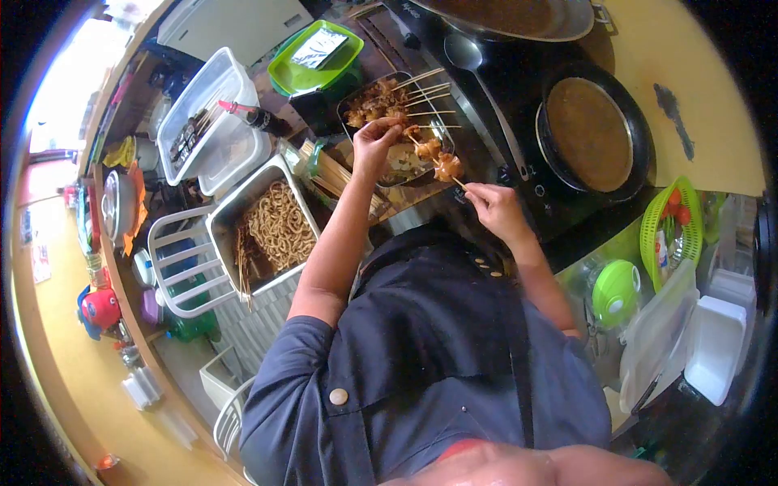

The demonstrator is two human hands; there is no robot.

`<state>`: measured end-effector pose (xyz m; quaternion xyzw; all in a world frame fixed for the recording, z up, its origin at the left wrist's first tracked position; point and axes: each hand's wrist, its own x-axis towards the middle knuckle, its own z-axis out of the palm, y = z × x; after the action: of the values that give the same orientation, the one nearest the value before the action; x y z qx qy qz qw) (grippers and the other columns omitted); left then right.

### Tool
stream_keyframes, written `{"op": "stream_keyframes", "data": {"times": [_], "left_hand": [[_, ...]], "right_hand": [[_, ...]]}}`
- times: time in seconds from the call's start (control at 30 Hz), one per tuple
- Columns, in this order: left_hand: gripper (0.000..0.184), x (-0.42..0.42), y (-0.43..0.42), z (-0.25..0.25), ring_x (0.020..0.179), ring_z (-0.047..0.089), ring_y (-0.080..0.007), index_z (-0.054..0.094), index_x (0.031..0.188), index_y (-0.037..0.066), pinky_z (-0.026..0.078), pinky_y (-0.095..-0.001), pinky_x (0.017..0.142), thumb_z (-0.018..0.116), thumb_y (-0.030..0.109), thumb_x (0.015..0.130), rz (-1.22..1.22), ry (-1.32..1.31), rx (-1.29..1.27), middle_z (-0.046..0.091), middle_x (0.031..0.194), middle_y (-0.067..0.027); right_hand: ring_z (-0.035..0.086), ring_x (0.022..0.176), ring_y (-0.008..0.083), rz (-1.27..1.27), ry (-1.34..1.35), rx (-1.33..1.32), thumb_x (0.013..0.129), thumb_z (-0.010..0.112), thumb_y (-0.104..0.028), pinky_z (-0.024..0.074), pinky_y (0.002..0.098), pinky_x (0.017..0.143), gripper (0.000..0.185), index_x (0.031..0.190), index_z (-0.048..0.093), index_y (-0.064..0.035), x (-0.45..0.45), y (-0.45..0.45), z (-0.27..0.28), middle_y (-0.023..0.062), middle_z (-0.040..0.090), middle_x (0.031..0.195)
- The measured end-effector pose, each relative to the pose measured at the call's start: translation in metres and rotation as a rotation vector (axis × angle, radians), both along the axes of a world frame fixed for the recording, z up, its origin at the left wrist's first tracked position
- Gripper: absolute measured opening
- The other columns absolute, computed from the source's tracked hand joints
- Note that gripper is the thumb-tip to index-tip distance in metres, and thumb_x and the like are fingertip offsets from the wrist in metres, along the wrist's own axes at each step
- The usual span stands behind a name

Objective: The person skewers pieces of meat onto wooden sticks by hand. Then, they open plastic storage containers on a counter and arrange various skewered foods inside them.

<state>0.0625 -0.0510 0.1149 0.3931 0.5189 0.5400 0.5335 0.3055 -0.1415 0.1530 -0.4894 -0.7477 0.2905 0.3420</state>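
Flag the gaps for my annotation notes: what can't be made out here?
All in the head view:
Far tip of the skewer: lost around the left hand.
Left fingers' exact contact: too small.
Right palm: hidden by the right hand itself.
Large pan's full outline: cut off by the top edge.
Bottle's lettering: too small.

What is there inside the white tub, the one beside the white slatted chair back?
The tub holds a heap of pale brown curly strands and, at its left side, darker pieces with thin sticks. Its bottom is covered by them.
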Motion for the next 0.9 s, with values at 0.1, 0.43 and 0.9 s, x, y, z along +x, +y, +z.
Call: {"op": "stream_keyframes", "data": {"times": [0.1, 0.43, 0.9], "left_hand": [[0.031, -0.009, 0.003, -0.005, 0.084, 0.058, -0.0130, 0.057, 0.105, -0.002, 0.046, -0.0252, 0.076, 0.064, 0.011, 0.078, -0.107, 0.019, -0.047, 0.063, 0.098, -0.0087], [0.030, -0.033, 0.021, 0.014, 0.082, 0.057, -0.0112, 0.060, 0.103, -0.004, 0.044, -0.0238, 0.077, 0.066, 0.009, 0.076, -0.413, -0.253, -0.316, 0.063, 0.097, -0.0077], [0.023, -0.033, 0.023, 0.000, 0.074, 0.055, -0.0076, 0.062, 0.097, 0.000, 0.041, -0.0188, 0.062, 0.066, 0.004, 0.074, -0.529, -0.325, -0.402, 0.063, 0.087, -0.0023]], "right_hand": [[0.062, 0.073, 0.0309, -0.003, 0.046, -0.090, 0.076, 0.062, -0.010, 0.0495, 0.0345, 0.064, 0.015, 0.087, 0.064, -0.0004, 0.002, 0.003, 0.007, 0.0173, 0.063, 0.083], [0.064, 0.076, 0.0251, 0.069, 0.091, -0.221, 0.076, 0.063, -0.008, 0.0495, 0.0306, 0.065, 0.016, 0.089, 0.064, 0.0003, 0.012, 0.011, 0.015, 0.0163, 0.064, 0.086], [0.064, 0.076, 0.0251, 0.084, 0.070, -0.252, 0.077, 0.062, -0.010, 0.0493, 0.0306, 0.066, 0.016, 0.089, 0.064, 0.0005, 0.006, 0.020, 0.010, 0.0164, 0.064, 0.086]]}}
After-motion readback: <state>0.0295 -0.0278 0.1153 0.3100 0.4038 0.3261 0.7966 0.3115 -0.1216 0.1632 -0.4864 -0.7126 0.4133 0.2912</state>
